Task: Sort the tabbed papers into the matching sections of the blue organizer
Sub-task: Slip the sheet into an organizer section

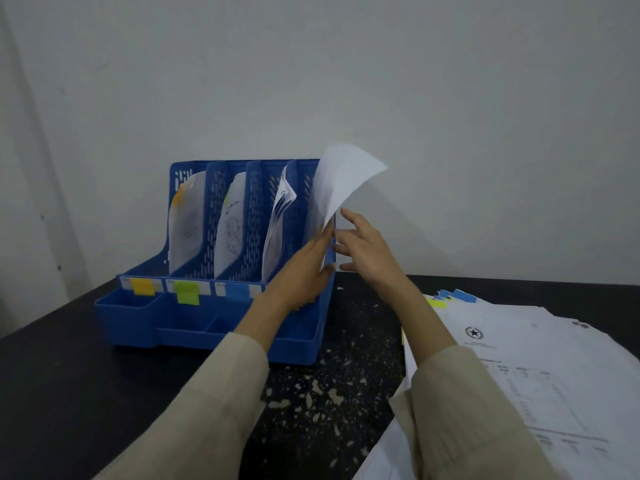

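Beige sleeves (214,403), speckled black table (322,403), blue organizer (221,327), grey wall (450,98)

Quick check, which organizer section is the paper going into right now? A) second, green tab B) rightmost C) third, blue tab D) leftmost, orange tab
B: the left hand holds the curved white sheet at the rightmost section of the blue organizer, past the sections marked by the orange tab, green tab and blue tab; the right hand is open beside it.

organizer (221,317) left of paper stack (540,358), on table (62,368)
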Tool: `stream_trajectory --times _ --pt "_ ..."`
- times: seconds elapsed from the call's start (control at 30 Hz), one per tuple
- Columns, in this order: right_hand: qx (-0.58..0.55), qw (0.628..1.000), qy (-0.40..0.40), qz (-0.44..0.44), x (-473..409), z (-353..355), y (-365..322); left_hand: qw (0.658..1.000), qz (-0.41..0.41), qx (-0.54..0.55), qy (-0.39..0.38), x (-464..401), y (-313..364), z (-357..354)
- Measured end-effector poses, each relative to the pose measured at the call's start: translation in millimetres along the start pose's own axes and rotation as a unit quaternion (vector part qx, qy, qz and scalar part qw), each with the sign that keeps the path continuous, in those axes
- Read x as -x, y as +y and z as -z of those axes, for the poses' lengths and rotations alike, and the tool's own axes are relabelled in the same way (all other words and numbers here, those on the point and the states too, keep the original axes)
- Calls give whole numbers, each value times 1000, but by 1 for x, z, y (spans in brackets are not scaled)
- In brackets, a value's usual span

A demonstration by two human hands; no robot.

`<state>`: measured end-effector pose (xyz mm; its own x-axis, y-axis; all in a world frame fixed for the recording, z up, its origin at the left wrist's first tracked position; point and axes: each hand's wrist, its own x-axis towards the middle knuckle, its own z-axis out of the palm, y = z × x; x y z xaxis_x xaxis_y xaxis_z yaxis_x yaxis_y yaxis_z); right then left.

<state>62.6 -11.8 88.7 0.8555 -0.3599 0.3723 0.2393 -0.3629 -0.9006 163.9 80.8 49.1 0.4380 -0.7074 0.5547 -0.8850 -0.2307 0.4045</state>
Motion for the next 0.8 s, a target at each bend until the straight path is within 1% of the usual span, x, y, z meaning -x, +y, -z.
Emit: stream_trajectory --times 0.07,0.17,0.23,0.3,0.37,0.4,0.47,0.5,0.57,0.63,0.73,0.8 --pt "40 999 16 34 2 -3 1 1000 4 9 -2 3 -5 0" --pt "89 988 63 108 7 -6 1 999 -6 -42 -29 9 -7 2" --pt "136 973 78 172 7 -6 1 995 -7 -87 -47 14 -7 2" --pt "218 951 77 205 6 -5 1 993 -3 -107 -47 18 -8 3" --pt "269 937 91 203 5 -4 1 998 -2 -65 -11 22 -5 3" --pt "283 932 100 201 4 -4 1 999 16 -20 33 24 -1 3" --pt "299 926 110 203 4 -6 -1 984 84 59 143 22 5 0" --pt "295 926 112 205 4 -6 -1 973 116 76 182 18 8 -1" --pt "282 930 114 209 3 -6 -3 963 141 91 211 11 12 -2" --pt "293 924 116 219 2 -5 -4 964 128 53 228 5 12 1" --pt "302 919 111 227 1 -4 -4 957 73 -78 270 6 6 8" --pt "295 920 110 234 0 -5 -4 952 56 -144 265 8 4 12"
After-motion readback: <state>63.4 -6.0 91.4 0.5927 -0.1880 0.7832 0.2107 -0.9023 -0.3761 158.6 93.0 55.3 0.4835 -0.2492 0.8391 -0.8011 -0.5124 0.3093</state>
